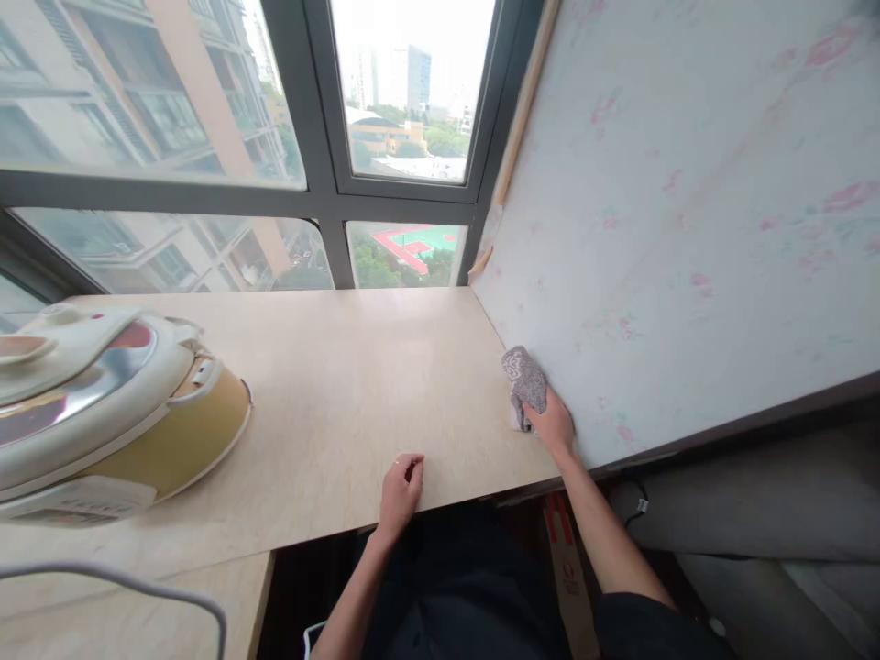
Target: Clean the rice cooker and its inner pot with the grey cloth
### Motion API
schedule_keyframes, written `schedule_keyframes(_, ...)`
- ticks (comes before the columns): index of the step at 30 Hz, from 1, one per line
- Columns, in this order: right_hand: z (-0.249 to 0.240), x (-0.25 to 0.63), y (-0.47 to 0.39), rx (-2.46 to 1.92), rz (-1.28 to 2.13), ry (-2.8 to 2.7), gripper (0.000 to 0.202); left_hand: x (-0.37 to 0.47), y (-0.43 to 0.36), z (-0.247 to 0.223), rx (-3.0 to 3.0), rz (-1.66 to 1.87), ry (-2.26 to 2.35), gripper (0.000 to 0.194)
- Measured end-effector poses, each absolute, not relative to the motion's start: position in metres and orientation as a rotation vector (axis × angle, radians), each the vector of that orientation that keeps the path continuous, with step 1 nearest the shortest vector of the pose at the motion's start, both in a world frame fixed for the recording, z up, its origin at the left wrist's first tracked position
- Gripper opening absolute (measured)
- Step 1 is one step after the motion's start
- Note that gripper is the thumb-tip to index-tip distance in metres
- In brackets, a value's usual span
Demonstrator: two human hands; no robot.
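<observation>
A bunched grey patterned cloth (525, 380) lies at the right end of the pale stone-look sill (330, 385), against the wallpapered wall. My right hand (552, 423) is closed on its near side, with the fingers partly hidden by the cloth. Over the front edge of the sill, left of the cloth, my left hand (402, 490) has its fingers curled together with nothing visible in them.
A white and yellow-green rice cooker (158, 431) stands at the left, with a grey cord (130, 579) in front of it. Dark window frames (405, 194) rise behind the sill. The floral wall (674, 229) bounds the right side. A cardboard box (569, 573) sits below.
</observation>
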State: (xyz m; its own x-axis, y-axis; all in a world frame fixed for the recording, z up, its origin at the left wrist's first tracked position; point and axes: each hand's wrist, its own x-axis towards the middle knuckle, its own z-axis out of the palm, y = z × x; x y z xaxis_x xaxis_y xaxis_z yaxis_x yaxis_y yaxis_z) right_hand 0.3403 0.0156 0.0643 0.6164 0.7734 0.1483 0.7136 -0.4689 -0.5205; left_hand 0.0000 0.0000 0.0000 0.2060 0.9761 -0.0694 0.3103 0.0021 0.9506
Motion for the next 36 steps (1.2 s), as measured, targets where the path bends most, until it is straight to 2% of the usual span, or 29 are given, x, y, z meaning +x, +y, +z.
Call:
schedule_keyframes(5,0.057,0.326,0.027,-2.571,0.066,-1.345,0.066,-0.006,-0.007,0.0,1.625,0.915,1.242,0.026)
schedule_keyframes(13,0.078,0.329,0.022,-2.727,0.243,-1.423,0.074,-0.027,-0.016,0.004,1.436,0.83,1.221,0.026)
schedule_keyframes(19,0.072,0.322,0.017,-2.479,-0.191,-1.752,0.07,-0.044,-0.014,0.013,1.136,0.837,1.164,0.031)
schedule_keyframes(22,0.063,0.313,0.024,-2.237,-0.205,-1.84,0.067,-0.052,-0.012,0.016,1.034,0.877,1.183,0.035)
schedule_keyframes(25,0.059,0.296,0.037,-1.957,-0.042,-1.88,0.061,-0.067,-0.011,0.022,0.954,0.962,1.241,0.039)
schedule_keyframes(28,0.063,0.264,0.05,-1.7,0.302,-1.911,0.055,-0.093,-0.007,0.036,0.895,1.126,1.336,0.042)
schedule_keyframes(32,0.079,0.203,0.061,-1.555,0.859,-1.86,0.051,-0.144,0.001,0.068,0.676,1.487,1.481,0.042)
schedule_keyframes(36,0.099,0.139,0.075,-1.486,1.109,-1.854,0.051,-0.208,0.014,0.109,0.41,1.921,1.526,0.04)
